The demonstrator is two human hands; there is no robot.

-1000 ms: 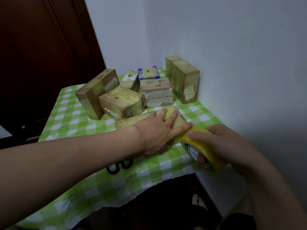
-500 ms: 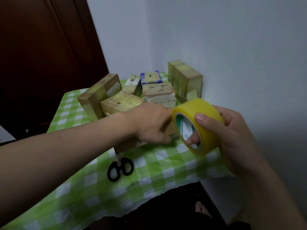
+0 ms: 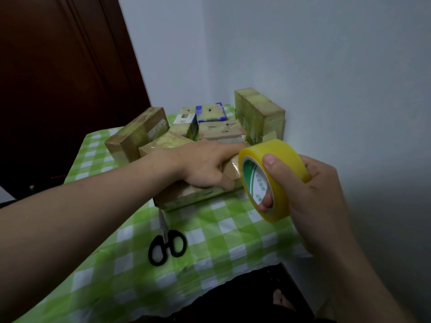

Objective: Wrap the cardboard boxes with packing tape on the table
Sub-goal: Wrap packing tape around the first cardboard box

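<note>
While the left hand (image 3: 205, 164) lies over the flat box (image 3: 186, 195), its fingers run nearly straight along the top toward the roll. The thumb tucks down on the near face, so it grips the box btwn thumb & fingers. The right hand (image 3: 312, 192) holds the tape roll (image 3: 285, 157) up on edge. Its thumb lies across the yellow outside, one fingertip pokes thru the core from behind, and the rest curl round the back. The roll's rim sits just beside the box's right end, by the left index tip. Can't tell if a strip runs btwn them.

Vs 1 sec ago: the left palm was pressed flat on the box, which lay flat on the tablecloth (image 3: 233, 231), and the roll was low at the near right edge. Now the roll is up level w/ the box top. The box looks tipped, but can't tell if it's clear of the cloth. The scissors (image 3: 166, 244) were half hidden by the forearm before and now show whole.

Room: the flat box sits toward the right edge of the tabletop, about mid-depth. The far right corner is packed w/ taped boxes, incl. a tall box (image 3: 261, 113) against the wall (image 3: 338, 78) and a leaning box (image 3: 137, 138) left of the pile. The scissors lie just in front of the flat box, handles toward the near edge. Bare cloth spreads over the near left part. The wall runs tight along the right edge, and a dark door (image 3: 58, 78) stands past the left edge.
</note>
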